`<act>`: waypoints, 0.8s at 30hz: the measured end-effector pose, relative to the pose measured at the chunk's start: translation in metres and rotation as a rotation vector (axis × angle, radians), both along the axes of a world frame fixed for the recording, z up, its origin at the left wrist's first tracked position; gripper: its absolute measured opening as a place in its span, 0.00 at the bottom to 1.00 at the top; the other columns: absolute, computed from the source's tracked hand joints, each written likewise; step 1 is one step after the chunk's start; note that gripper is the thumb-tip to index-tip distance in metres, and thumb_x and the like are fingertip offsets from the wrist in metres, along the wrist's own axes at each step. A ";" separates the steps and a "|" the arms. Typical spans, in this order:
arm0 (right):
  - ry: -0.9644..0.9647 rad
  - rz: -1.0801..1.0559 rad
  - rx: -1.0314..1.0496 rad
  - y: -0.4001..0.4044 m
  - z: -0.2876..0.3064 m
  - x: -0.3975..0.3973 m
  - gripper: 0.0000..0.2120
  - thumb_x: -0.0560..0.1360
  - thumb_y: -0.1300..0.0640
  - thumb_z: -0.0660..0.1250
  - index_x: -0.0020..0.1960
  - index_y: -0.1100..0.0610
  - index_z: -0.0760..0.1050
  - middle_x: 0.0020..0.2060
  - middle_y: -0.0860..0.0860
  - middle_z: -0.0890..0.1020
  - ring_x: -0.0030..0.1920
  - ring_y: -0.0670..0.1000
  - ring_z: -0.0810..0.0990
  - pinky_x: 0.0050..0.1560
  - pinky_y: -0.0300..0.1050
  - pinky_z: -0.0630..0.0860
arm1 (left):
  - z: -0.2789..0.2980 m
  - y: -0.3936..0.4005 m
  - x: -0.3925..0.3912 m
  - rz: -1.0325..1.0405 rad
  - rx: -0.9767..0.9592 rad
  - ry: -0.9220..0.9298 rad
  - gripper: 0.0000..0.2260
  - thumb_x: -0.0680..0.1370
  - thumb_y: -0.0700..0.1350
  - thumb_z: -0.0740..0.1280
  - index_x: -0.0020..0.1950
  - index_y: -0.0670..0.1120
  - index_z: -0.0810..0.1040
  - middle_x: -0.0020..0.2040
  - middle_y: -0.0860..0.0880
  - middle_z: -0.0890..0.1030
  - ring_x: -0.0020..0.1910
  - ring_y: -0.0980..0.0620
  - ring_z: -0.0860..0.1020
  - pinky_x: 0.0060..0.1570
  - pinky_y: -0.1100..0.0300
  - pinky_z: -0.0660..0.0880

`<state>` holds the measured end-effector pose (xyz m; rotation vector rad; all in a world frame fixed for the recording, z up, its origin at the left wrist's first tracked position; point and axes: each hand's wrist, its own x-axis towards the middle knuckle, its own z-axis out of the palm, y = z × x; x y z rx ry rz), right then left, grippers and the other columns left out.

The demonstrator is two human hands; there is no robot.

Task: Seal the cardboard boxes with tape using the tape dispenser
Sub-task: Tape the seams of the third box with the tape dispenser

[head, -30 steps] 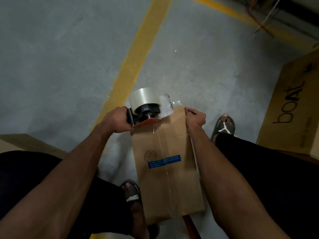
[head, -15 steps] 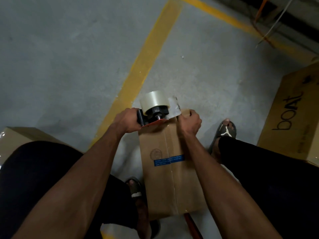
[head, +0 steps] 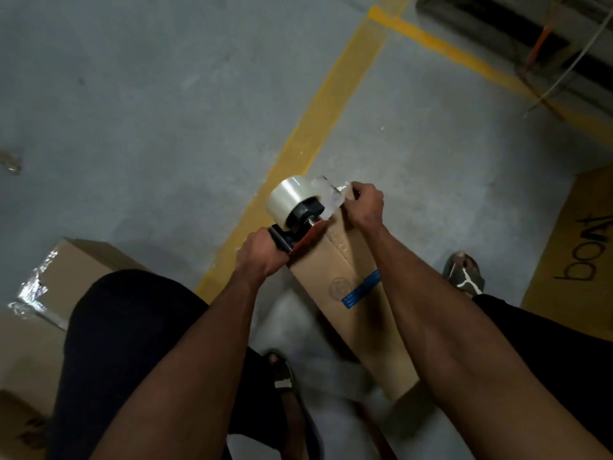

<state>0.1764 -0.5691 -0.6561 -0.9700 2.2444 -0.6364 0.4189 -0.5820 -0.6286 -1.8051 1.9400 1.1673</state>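
A narrow brown cardboard box [head: 351,293] with a blue label stands between my legs, tilted so its far end points up and right. The tape dispenser [head: 295,210], with a clear tape roll, black hub and red plate, rests against the box's far end. My left hand [head: 262,254] grips its black handle. My right hand [head: 365,204] pinches the loose end of clear tape [head: 328,194] at the box's far top edge. A strip of clear tape runs along the box's seam.
A taped cardboard box [head: 66,277] sits on the floor to the left behind my left knee. A large brown box printed "boat" [head: 577,254] stands at the right. Yellow lines cross the grey concrete floor [head: 166,111]. My sandalled feet flank the box.
The box has swung so its far end leans right. The dispenser has tilted with it, and my right hand has moved from the box's top corner onto the tape end.
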 end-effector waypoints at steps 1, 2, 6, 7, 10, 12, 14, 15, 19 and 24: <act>0.018 0.038 -0.013 -0.005 0.000 0.002 0.19 0.66 0.41 0.67 0.39 0.59 0.77 0.31 0.52 0.76 0.37 0.56 0.78 0.39 0.50 0.71 | 0.002 0.002 0.001 0.022 0.005 -0.001 0.22 0.68 0.69 0.66 0.44 0.51 0.77 0.47 0.44 0.83 0.44 0.38 0.80 0.39 0.57 0.72; 0.036 0.074 -0.015 -0.013 0.002 0.005 0.19 0.66 0.42 0.67 0.39 0.59 0.77 0.31 0.52 0.76 0.37 0.55 0.78 0.39 0.50 0.72 | 0.001 0.006 0.003 0.045 0.004 0.002 0.21 0.69 0.68 0.66 0.43 0.50 0.77 0.48 0.43 0.83 0.45 0.37 0.81 0.39 0.56 0.72; 0.098 0.268 0.032 -0.051 -0.001 0.024 0.12 0.67 0.47 0.67 0.44 0.55 0.76 0.36 0.54 0.77 0.44 0.46 0.75 0.41 0.48 0.73 | 0.000 0.030 0.007 0.277 -0.026 0.049 0.20 0.72 0.60 0.71 0.52 0.45 0.81 0.52 0.40 0.83 0.52 0.35 0.81 0.45 0.53 0.76; 0.110 0.319 0.022 -0.058 -0.007 0.029 0.14 0.69 0.47 0.68 0.50 0.54 0.79 0.42 0.56 0.81 0.47 0.48 0.77 0.46 0.49 0.76 | 0.000 0.035 0.005 0.330 -0.022 0.053 0.19 0.73 0.57 0.71 0.54 0.44 0.80 0.54 0.39 0.83 0.54 0.35 0.80 0.48 0.52 0.77; 0.167 0.363 -0.032 -0.063 -0.015 0.042 0.24 0.75 0.49 0.65 0.70 0.55 0.76 0.65 0.58 0.79 0.66 0.60 0.76 0.67 0.55 0.72 | 0.003 0.040 -0.004 0.436 -0.009 0.079 0.18 0.74 0.55 0.71 0.57 0.44 0.79 0.58 0.40 0.81 0.59 0.35 0.79 0.52 0.51 0.76; 0.164 0.305 -0.082 -0.054 -0.011 0.046 0.21 0.78 0.55 0.65 0.71 0.54 0.76 0.68 0.56 0.77 0.70 0.58 0.72 0.71 0.55 0.68 | 0.006 0.036 -0.009 0.470 -0.006 0.083 0.20 0.74 0.56 0.71 0.58 0.45 0.78 0.60 0.40 0.80 0.60 0.36 0.78 0.53 0.51 0.76; 0.082 0.309 -0.139 -0.037 -0.008 0.045 0.19 0.78 0.59 0.65 0.68 0.54 0.78 0.66 0.54 0.78 0.66 0.53 0.74 0.68 0.55 0.71 | 0.009 0.035 -0.012 0.482 -0.013 0.072 0.20 0.73 0.57 0.71 0.59 0.46 0.79 0.59 0.41 0.81 0.59 0.36 0.79 0.53 0.51 0.76; 0.042 0.350 -0.131 -0.026 -0.006 0.045 0.20 0.77 0.61 0.64 0.68 0.54 0.78 0.65 0.54 0.79 0.64 0.52 0.75 0.66 0.55 0.73 | 0.010 0.037 -0.013 0.488 -0.016 0.075 0.21 0.73 0.58 0.71 0.60 0.47 0.79 0.59 0.42 0.82 0.58 0.37 0.79 0.52 0.52 0.75; 0.113 0.673 -0.078 0.003 -0.013 0.041 0.26 0.74 0.64 0.65 0.72 0.58 0.75 0.74 0.56 0.73 0.74 0.60 0.69 0.74 0.57 0.67 | 0.015 0.044 -0.012 0.473 -0.038 0.118 0.22 0.74 0.54 0.71 0.62 0.46 0.72 0.58 0.41 0.81 0.57 0.37 0.79 0.50 0.52 0.73; 0.173 0.754 0.202 -0.004 0.002 0.044 0.27 0.80 0.52 0.65 0.78 0.52 0.67 0.81 0.49 0.62 0.81 0.59 0.56 0.74 0.65 0.65 | 0.014 0.043 -0.007 0.456 0.024 0.165 0.20 0.74 0.55 0.71 0.58 0.41 0.78 0.55 0.39 0.81 0.55 0.35 0.80 0.45 0.54 0.73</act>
